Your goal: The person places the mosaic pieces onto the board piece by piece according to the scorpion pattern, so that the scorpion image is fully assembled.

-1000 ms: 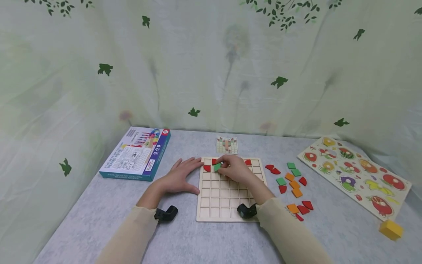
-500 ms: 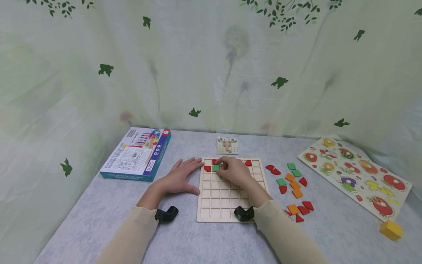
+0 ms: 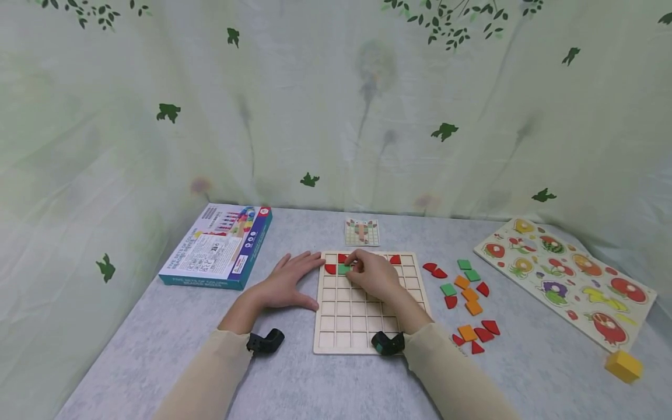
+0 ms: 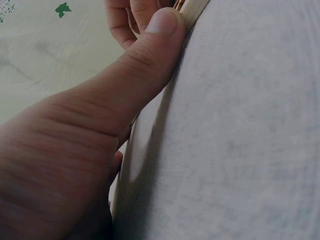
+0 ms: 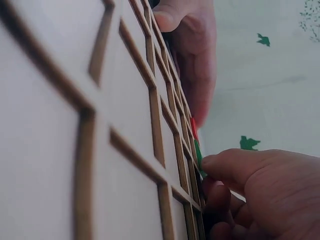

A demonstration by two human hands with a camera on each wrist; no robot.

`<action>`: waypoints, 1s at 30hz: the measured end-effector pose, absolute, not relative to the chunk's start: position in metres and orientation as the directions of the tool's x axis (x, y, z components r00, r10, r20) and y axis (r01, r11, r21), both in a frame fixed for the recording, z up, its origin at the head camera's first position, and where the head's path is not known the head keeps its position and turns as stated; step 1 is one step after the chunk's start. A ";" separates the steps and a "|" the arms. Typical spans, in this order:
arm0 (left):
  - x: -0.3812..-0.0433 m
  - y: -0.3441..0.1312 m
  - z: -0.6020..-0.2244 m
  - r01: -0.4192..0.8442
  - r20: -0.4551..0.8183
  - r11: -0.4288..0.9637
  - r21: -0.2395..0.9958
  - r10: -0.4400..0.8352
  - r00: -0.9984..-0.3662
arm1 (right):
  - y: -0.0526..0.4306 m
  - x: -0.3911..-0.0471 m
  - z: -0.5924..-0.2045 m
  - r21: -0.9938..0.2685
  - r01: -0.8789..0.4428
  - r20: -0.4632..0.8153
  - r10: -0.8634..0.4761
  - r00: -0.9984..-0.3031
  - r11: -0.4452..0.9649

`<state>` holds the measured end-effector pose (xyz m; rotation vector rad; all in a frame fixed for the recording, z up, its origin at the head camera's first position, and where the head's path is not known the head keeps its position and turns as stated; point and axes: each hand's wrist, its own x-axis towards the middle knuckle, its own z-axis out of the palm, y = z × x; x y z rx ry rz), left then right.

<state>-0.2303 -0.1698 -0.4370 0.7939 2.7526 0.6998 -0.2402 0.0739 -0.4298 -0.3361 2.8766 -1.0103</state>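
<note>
A pale wooden grid board lies on the table. A green square tile sits in one of its cells near the top left. My right hand has its thumb and curled fingers at that tile; in the right wrist view the thumb tip touches the green tile. Red rounded tiles lie beside it, one red tile to the left and another above, partly covered by the hand. My left hand is spread flat, fingertips at the board's upper left corner and thumb against its left edge.
A small pattern card lies behind the board. Several loose red, green and orange tiles are scattered to the right. Farther right are a fruit puzzle board and a yellow block. A flat box stands at back left.
The green tile, tilted between the right fingers a second ago, shifted slightly left and now lies flat in its cell. The right wrist moved a little left. The left hand stayed still.
</note>
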 end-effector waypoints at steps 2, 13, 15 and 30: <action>-0.231 -0.170 -0.437 0.451 -0.054 0.747 0.488 0.542 -0.838 | 0.073 -0.240 -0.430 -0.606 -0.184 0.004 -0.228 -0.974 0.774; -0.231 -0.170 -0.437 0.450 -0.055 0.744 0.494 0.543 -0.838 | 0.069 -0.240 -0.431 -0.567 -0.168 -0.001 -0.205 -0.979 0.806; -0.231 -0.170 -0.438 0.449 -0.054 0.745 0.493 0.542 -0.839 | 0.068 -0.240 -0.431 -0.560 -0.173 0.002 -0.208 -0.978 0.810; -0.231 -0.170 -0.438 0.456 -0.046 0.743 0.491 0.544 -0.838 | 0.074 -0.233 -0.426 -0.554 -0.310 -0.013 -0.380 -0.925 0.773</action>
